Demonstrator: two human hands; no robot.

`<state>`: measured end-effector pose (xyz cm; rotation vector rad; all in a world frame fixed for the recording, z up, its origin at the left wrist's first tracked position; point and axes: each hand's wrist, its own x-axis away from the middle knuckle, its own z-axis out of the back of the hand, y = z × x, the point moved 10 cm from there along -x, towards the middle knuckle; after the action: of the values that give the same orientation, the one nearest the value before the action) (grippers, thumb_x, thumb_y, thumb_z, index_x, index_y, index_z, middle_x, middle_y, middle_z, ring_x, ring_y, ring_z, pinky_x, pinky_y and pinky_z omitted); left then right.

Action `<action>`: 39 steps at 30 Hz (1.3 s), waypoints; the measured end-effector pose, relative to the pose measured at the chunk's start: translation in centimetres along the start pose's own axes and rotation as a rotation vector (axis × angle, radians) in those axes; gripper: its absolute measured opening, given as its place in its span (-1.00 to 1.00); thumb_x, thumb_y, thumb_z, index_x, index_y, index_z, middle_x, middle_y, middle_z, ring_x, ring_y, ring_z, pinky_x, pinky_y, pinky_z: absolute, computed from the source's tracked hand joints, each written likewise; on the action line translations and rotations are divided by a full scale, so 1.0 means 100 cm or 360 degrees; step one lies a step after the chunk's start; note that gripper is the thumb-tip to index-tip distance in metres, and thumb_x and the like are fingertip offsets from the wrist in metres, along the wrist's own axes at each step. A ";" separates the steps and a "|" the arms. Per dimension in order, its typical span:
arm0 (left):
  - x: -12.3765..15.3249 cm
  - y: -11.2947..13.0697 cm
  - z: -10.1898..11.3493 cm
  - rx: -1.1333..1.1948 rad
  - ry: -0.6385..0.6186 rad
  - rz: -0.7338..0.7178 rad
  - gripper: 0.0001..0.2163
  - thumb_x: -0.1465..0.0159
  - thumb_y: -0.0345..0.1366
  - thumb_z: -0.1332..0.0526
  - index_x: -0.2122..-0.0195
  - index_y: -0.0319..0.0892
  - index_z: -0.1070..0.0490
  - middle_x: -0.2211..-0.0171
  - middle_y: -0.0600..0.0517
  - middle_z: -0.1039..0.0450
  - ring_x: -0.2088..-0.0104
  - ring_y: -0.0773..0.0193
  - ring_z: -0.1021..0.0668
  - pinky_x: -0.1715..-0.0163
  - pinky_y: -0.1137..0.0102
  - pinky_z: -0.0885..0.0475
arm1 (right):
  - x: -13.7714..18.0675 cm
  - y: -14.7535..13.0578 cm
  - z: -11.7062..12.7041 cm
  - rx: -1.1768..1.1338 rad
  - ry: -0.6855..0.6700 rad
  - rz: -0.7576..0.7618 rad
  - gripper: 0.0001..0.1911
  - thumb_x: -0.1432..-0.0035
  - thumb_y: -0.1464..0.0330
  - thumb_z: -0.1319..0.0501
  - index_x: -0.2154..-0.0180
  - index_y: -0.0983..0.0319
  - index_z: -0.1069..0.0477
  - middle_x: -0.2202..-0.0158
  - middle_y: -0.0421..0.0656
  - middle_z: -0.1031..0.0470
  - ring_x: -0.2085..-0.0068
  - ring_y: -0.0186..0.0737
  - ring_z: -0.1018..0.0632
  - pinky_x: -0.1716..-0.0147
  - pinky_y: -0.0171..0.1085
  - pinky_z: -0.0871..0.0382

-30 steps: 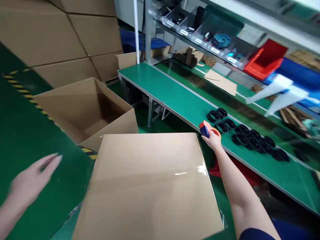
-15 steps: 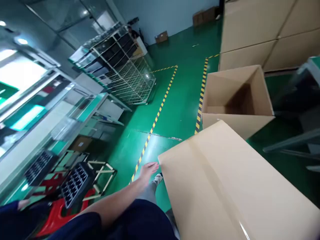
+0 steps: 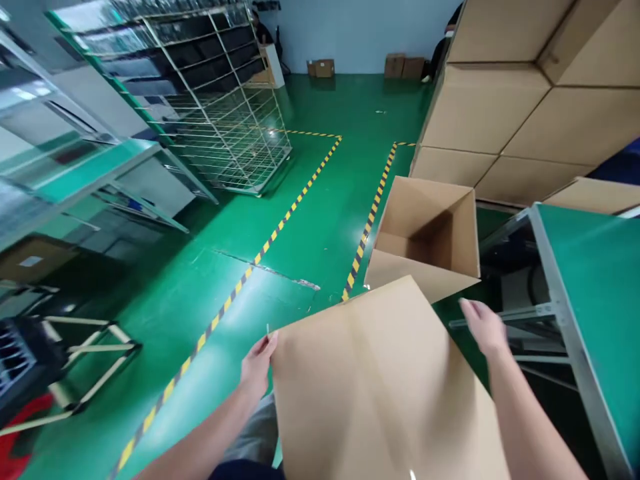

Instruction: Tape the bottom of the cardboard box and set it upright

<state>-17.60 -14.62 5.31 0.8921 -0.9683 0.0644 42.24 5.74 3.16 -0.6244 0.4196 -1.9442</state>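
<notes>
Green floor (image 3: 320, 220) — open carton (image 3: 425, 233) seemingly empty; hands — left (image 3: 257, 363), right (image 3: 483, 327) — open against sealed box (image 3: 380, 393).

A factory: green floor (image 3: 325, 220) with yellow lines, big boxes (image 3: 500, 113) stacked beside it, wire rack (image 3: 225, 127) opposite.

A glossy green floor (image 3: 320, 200) fills the middle of the frame, crossed by yellow-and-black hazard stripes (image 3: 280, 227) running from lower left toward upper centre. A wire rack (image 3: 220, 100) on wheels stands at upper left before a pale blue wall (image 3: 360, 27). Stacked cardboard cartons (image 3: 520, 100) rise at upper right. A green-topped workbench (image 3: 595, 280) with a metal frame sits at right.
</notes>
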 end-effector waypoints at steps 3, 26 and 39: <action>0.001 -0.002 -0.025 0.0044 -0.0299 0.0168 -0.61 -0.02 -0.23 -0.50 0.13 -0.11 -0.49 0.32 0.02 -0.62 0.38 0.21 -0.64 0.36 0.40 -0.55 | -0.017 -0.020 -0.037 -0.0461 -0.0481 -0.0230 -0.36 -0.29 -0.11 0.08 0.27 0.23 -0.54 0.15 0.11 -0.61 0.13 -0.03 -0.63 0.18 -0.17 -0.52; -0.036 0.011 -0.036 -0.0275 -0.0315 0.0479 -0.54 0.40 -0.12 -0.61 0.47 -0.04 -0.50 -0.10 0.04 -0.52 -0.32 -0.09 -0.29 0.25 0.44 -0.59 | -0.022 -0.079 -0.118 -0.1111 -0.1265 -0.0191 -0.43 -0.16 -0.17 -0.17 0.18 0.13 -0.63 -0.10 -0.08 -0.53 -0.25 0.04 -0.40 -0.29 -0.05 -0.18; -0.041 0.008 -0.034 -0.0053 -0.0126 0.0343 -0.59 0.33 -0.19 -0.56 0.68 -0.18 -0.31 0.22 0.08 -0.56 0.06 0.18 -0.54 0.41 0.57 -0.41 | -0.026 -0.091 -0.102 -0.0469 -0.0941 -0.0224 -0.70 -0.11 0.14 -0.26 0.22 0.16 -0.63 0.05 -0.10 -0.62 -0.11 -0.02 -0.53 -0.21 -0.13 -0.32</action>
<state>-18.02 -10.47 1.96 0.7617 -1.1342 0.1969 30.57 12.18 -0.79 -1.4013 0.2898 -1.7304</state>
